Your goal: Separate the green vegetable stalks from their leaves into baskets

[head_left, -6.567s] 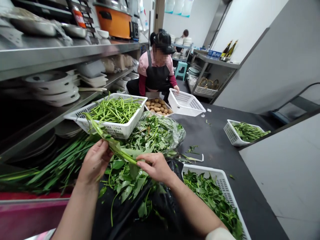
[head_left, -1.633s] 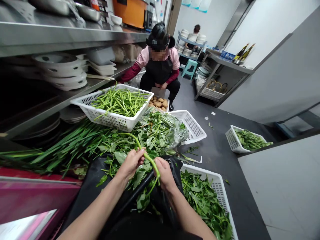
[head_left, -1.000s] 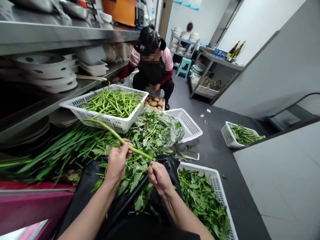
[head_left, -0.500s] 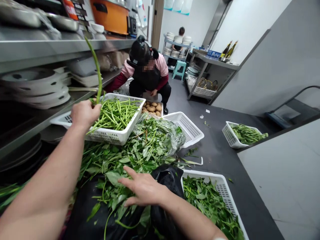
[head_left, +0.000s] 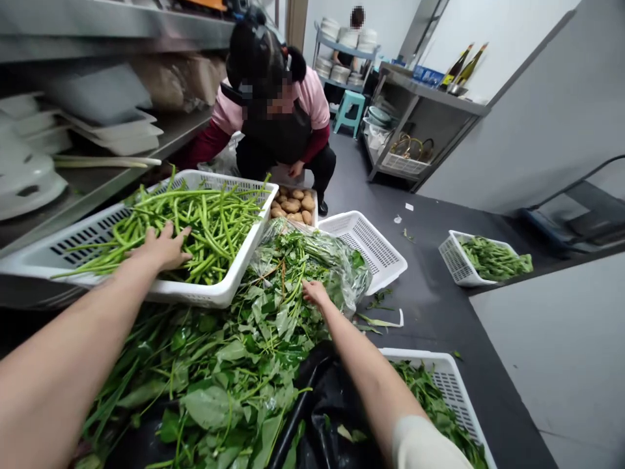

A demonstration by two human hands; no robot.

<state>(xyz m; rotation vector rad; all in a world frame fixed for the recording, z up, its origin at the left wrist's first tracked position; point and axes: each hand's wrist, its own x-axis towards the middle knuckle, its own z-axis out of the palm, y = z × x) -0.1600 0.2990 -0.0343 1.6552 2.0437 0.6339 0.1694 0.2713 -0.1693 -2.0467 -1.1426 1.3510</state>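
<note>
My left hand [head_left: 163, 249] rests with spread fingers on the long green stems [head_left: 209, 225] in a white basket [head_left: 222, 291]. It holds nothing. My right hand [head_left: 316, 293] is reached forward into the leafy greens [head_left: 234, 352], its fingers closed at some stems; what exactly they grip is too small to tell. Clear plastic wrap [head_left: 349, 280] lies just right of that hand. Beneath the near leaves, a black sheet [head_left: 327, 391] is partly covered.
A person [head_left: 278, 104] in a black apron squats ahead beside a box of potatoes [head_left: 295, 205]. An open white basket [head_left: 364, 244] and a basket of greens [head_left: 454, 391] stand right. Metal shelves [head_left: 161, 29] line the left; a second person [head_left: 356, 19] is far back.
My left hand has let go of a long green stem and lowered onto the pile. My right hand has moved forward into the greens and closed. The view has shifted nearer the basket.
</note>
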